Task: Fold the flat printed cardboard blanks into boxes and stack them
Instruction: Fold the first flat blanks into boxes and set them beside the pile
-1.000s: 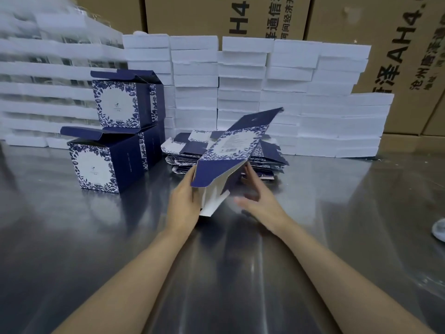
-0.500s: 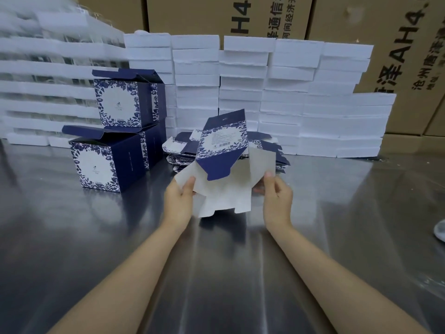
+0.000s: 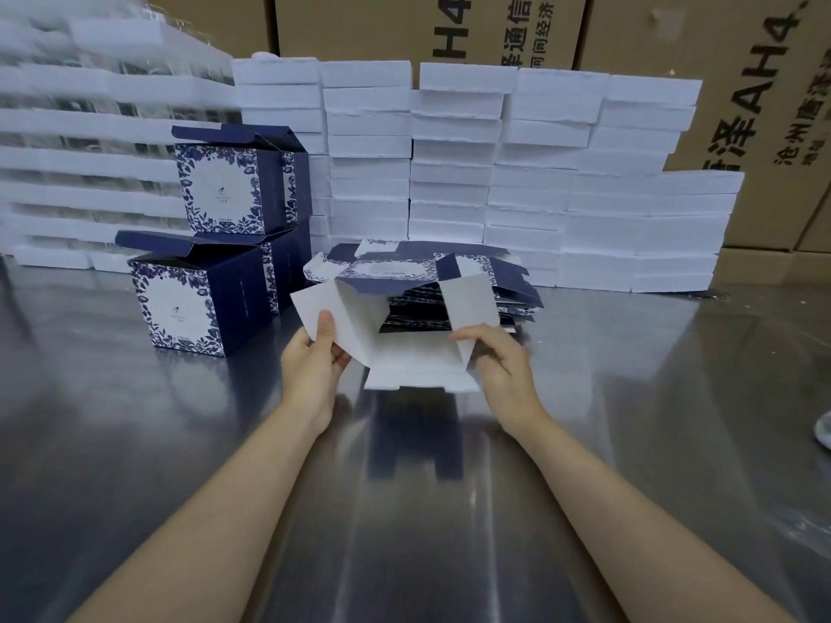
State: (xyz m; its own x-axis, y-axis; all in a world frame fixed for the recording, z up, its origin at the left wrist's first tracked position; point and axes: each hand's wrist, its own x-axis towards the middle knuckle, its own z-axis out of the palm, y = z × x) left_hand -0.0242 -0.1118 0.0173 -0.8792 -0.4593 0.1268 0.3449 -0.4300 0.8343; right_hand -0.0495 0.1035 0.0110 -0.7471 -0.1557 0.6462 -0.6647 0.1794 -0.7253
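A person's two hands hold a half-opened cardboard blank [image 3: 404, 353] just above the steel desk [image 3: 135, 442], its white inner face turned toward the camera and its open mouth facing up and away. The left hand [image 3: 312, 366] pinches the left flap [image 3: 328, 308], thumb on the white inside; the right hand [image 3: 503, 366] has its fingers curled at the blank's right wall, below the upright right flap [image 3: 467, 303], and appears to grip that edge. The blank lies between the two hands, its long side running left to right, with a bottom flap [image 3: 418, 382] hanging toward the near side. Each hand is nearest its own side flap, so the coming fold likely turns on tucking those flaps inward. Just beyond the blank, the pile of flat printed blanks [image 3: 512, 285] waits; to the far left stand the folded boxes [image 3: 189, 308], one stacked higher [image 3: 225, 191]. White foam trays [image 3: 539, 173] and brown cartons [image 3: 742, 83] line the back.
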